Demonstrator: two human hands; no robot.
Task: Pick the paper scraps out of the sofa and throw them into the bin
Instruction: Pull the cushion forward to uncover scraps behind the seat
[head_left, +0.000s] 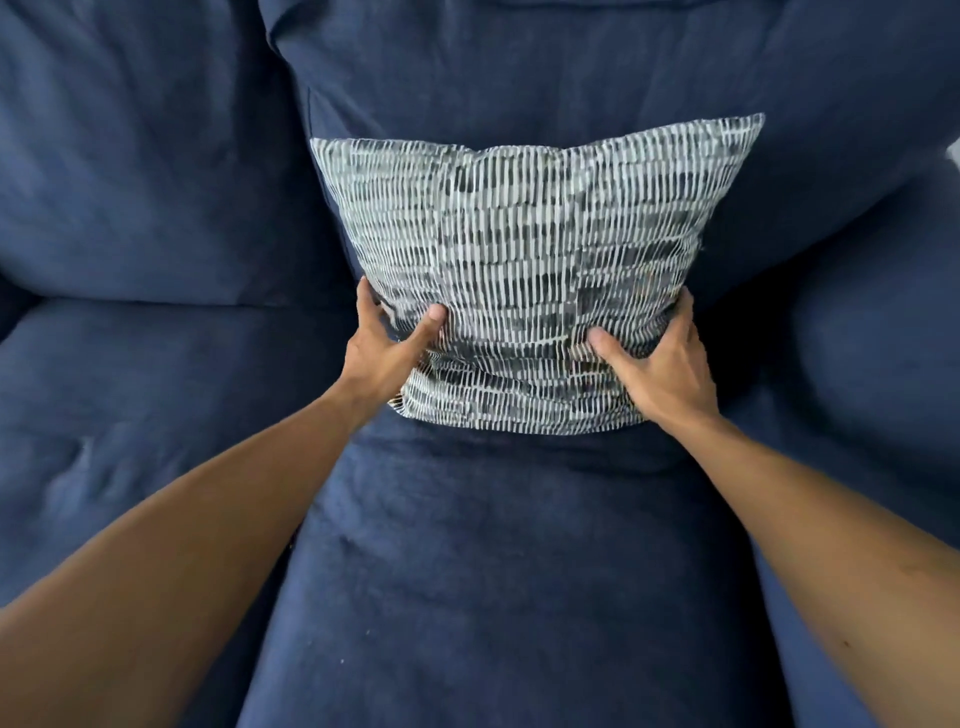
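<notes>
A grey and white patterned cushion (524, 249) stands upright against the back of a dark blue sofa (493, 545). My left hand (387, 345) grips its lower left side, thumb pressed into the front. My right hand (662, 364) grips its lower right side the same way. The cushion's bottom edge is creased between my hands. No large paper scraps show; a few tiny pale specks (342, 661) lie on the seat cushion near the front. No bin is in view.
The sofa fills the view: seat cushions left (130, 405) and right (872, 364), back cushions behind. A seam runs between the left and middle seat cushions. A pale patch (955, 153) shows at the right edge.
</notes>
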